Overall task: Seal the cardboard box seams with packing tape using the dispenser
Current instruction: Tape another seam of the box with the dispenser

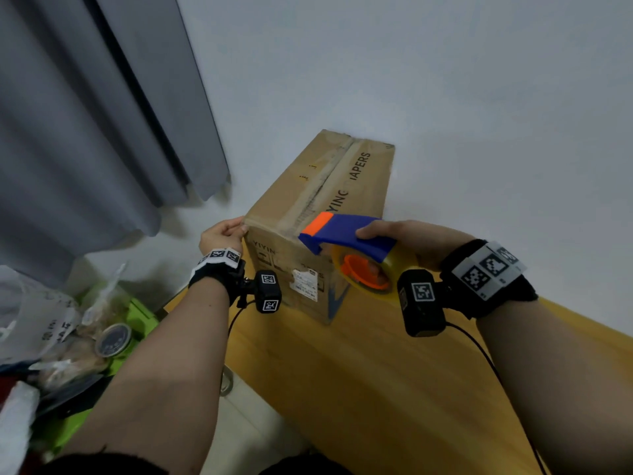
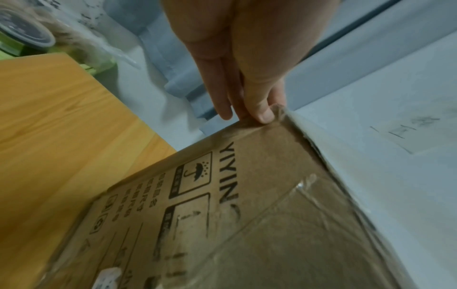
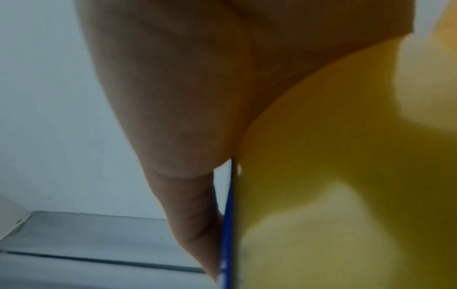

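Observation:
A long brown cardboard box (image 1: 339, 180) printed with black letters lies on a wooden table (image 1: 376, 389), its top centre seam running away from me. My left hand (image 1: 222, 236) grips the box's near left top corner, the thumb (image 2: 262, 109) pressed on the edge of the box (image 2: 247, 195). My right hand (image 1: 407, 240) holds a blue tape dispenser (image 1: 346, 234) with an orange tip and a yellowish tape roll (image 1: 373, 272), hovering over the near end of the box. In the right wrist view the tape roll (image 3: 346, 176) fills the frame beside my palm (image 3: 185, 97).
A white wall stands right behind the box. Grey curtains (image 1: 85, 132) hang at the left. Below them sits a green bin (image 1: 137, 317) piled with plastic bags and a round lid (image 1: 113, 340). The table's left edge runs close to my left forearm.

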